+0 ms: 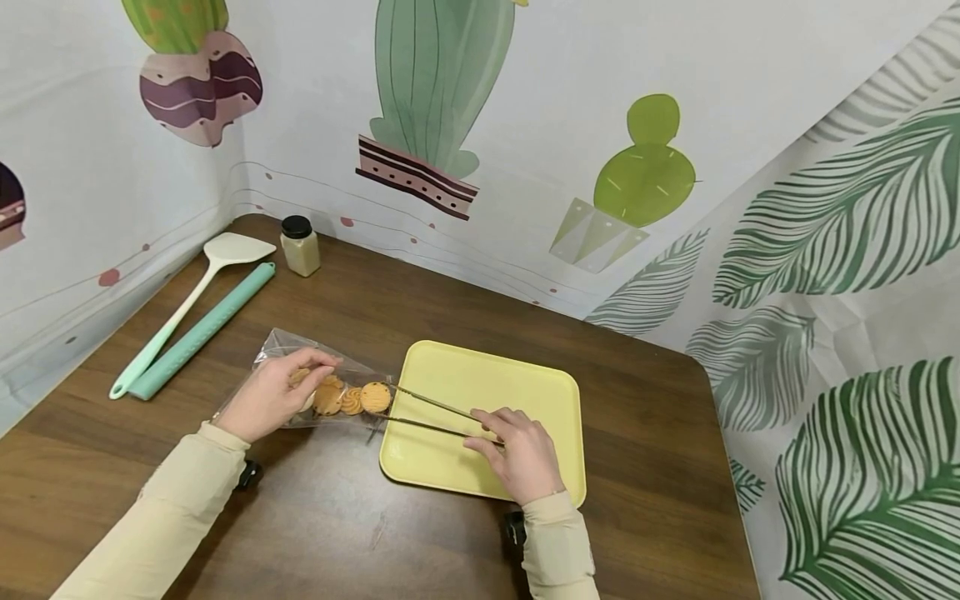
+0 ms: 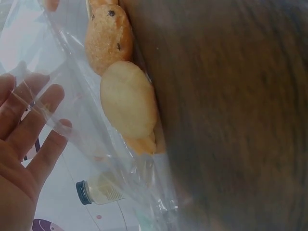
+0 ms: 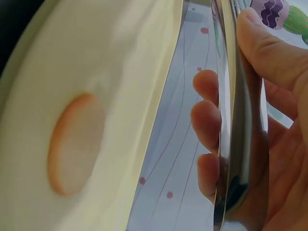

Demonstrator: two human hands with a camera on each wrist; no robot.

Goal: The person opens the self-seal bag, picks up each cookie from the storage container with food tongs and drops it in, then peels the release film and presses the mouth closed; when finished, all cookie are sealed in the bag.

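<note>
A clear plastic bag (image 1: 283, 340) of cookies lies left of a yellow tray (image 1: 457, 371). Over the bag, my left hand (image 1: 272, 392) pinches its film between thumb and fingers; the left wrist view shows the fingers (image 2: 41, 139) against the film, beside a pale cookie (image 2: 127, 98). My right hand (image 1: 521, 454) grips metal tongs (image 1: 442, 406) above the tray. Their arms are spread, with the tips at the bag's right end around a round cookie (image 1: 375, 397). In the right wrist view, a brown-edged cookie (image 3: 77, 144) lies on the tray; the head view does not show it.
At the back left are a white-and-green spatula (image 1: 180, 312), a green stick-like item (image 1: 206, 329) and a black-lidded jar (image 1: 302, 252). Printed cloth walls (image 1: 525, 208) border the wooden table (image 1: 645, 400) behind and at both sides.
</note>
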